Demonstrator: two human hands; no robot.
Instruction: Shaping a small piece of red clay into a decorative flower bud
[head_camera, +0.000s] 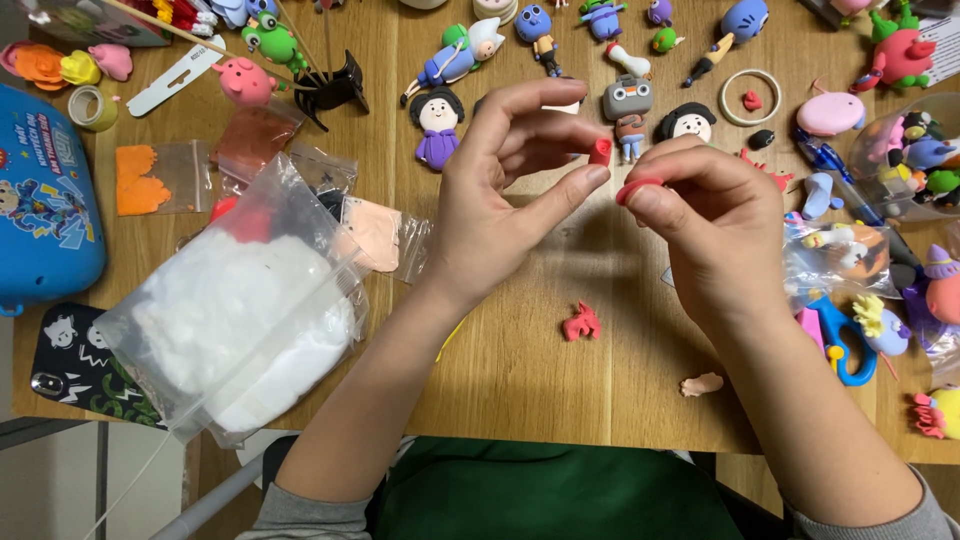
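Observation:
My left hand (500, 200) is raised over the wooden table (520, 380) and pinches a small red clay piece (600, 151) between thumb and forefinger. Close beside it, my right hand (710, 225) pinches a flat curved strip of red clay (636, 187) at its fingertips. The two red pieces are a short gap apart. On the table below the hands lie a small red clay scrap (581, 323) and a small peach clay hand shape (702, 383).
A plastic bag of white clay (235, 320) lies at the left, with smaller clay bags (370, 230) behind it. Several clay figures (438, 122) line the far side. Blue scissors (845, 350) and more figures crowd the right edge. A blue case (45, 200) and a phone (80, 365) sit far left.

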